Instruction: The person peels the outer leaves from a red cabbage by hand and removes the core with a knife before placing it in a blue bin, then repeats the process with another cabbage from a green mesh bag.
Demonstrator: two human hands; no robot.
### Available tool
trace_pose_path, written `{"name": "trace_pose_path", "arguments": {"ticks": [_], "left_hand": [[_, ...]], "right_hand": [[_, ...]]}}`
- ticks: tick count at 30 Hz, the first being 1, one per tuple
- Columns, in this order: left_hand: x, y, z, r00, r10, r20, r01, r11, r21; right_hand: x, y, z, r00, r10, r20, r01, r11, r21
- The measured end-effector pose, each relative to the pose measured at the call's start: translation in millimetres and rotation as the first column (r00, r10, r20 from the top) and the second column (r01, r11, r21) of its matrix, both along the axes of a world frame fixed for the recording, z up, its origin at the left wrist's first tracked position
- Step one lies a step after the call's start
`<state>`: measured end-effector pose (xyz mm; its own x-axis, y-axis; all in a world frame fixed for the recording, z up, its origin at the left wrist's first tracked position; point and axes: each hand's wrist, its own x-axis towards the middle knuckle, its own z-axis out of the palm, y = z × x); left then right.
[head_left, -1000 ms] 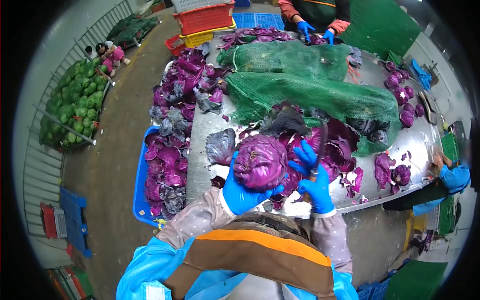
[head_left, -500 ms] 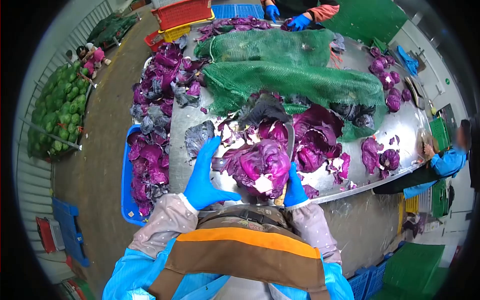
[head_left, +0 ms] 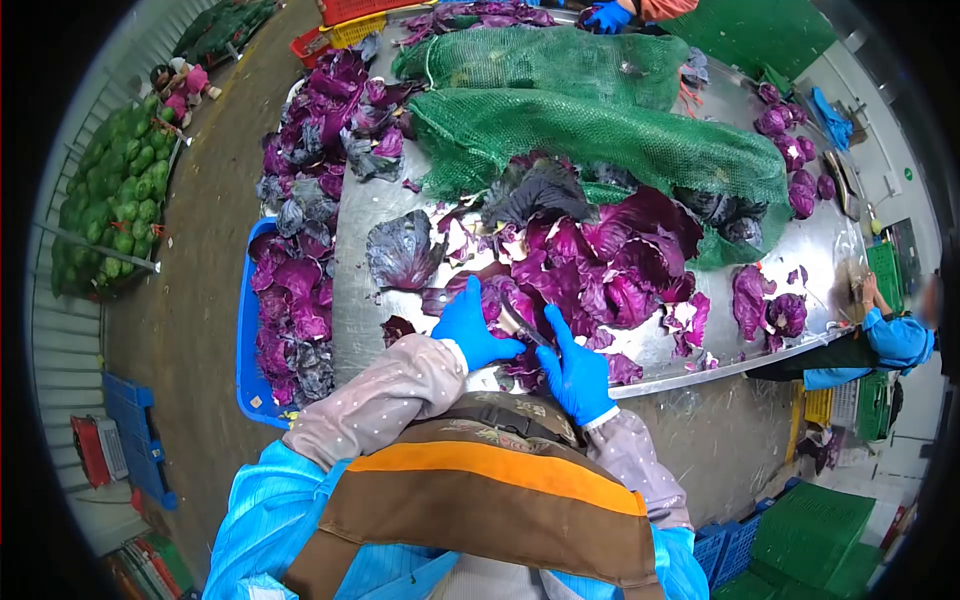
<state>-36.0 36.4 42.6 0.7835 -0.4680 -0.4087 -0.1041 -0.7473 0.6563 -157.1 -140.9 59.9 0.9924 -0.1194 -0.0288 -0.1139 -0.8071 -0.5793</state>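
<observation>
My left hand (head_left: 474, 330), in a blue glove, curls around the left side of a purple cabbage (head_left: 496, 298) low on the metal table. A knife (head_left: 520, 324) slants up and left from my right hand (head_left: 577, 370), its blade against the cabbage. The gloved fingers of that hand are closed on its handle, which is mostly hidden. Loose purple leaves (head_left: 570, 265) lie heaped just beyond both hands, and a dark outer leaf (head_left: 402, 250) rests to the left.
Green mesh sacks (head_left: 600, 135) lie across the metal table (head_left: 365, 320). A blue bin (head_left: 245, 345) of leaves stands at the left. Small purple cabbages (head_left: 787, 315) sit at the right. A co-worker's gloved hand (head_left: 608, 16) shows at the far side, another person (head_left: 895, 338) at right.
The knife has swung from upright to slanting left across the cabbage. My hands have come closer together, the left moving right and its fingers closing. The view has shifted slightly.
</observation>
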Motion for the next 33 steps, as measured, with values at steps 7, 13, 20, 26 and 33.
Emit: {"name": "trace_pose_path", "arguments": {"ticks": [7, 13, 20, 26, 33], "left_hand": [[4.1, -5.1, 4.6, 0.999, -0.042, -0.013, 0.043, 0.996, 0.078], [-9.7, 1.8, -2.6, 1.000, -0.005, 0.015, 0.005, 1.000, -0.010], [-20.6, 10.2, -15.7, 0.977, -0.079, 0.196, 0.099, 0.990, -0.097], [-5.4, 49.5, -21.0, 0.929, -0.232, 0.289, 0.323, 0.890, -0.322], [-12.8, 29.1, -24.1, 0.923, -0.043, -0.382, -0.180, 0.829, -0.529]], "right_hand": [[26.8, 1.5, 0.7, 0.987, 0.029, -0.156, -0.060, 0.978, -0.198], [80.7, -1.9, -35.3, 0.987, -0.152, -0.047, 0.155, 0.985, 0.081], [83.9, 4.8, -23.4, 0.963, -0.270, 0.011, 0.267, 0.944, -0.194], [85.9, -15.2, -34.4, 0.935, -0.323, 0.145, 0.339, 0.935, -0.106], [60.1, 24.6, 15.2, 0.877, -0.249, 0.411, 0.157, 0.957, 0.245]]}}
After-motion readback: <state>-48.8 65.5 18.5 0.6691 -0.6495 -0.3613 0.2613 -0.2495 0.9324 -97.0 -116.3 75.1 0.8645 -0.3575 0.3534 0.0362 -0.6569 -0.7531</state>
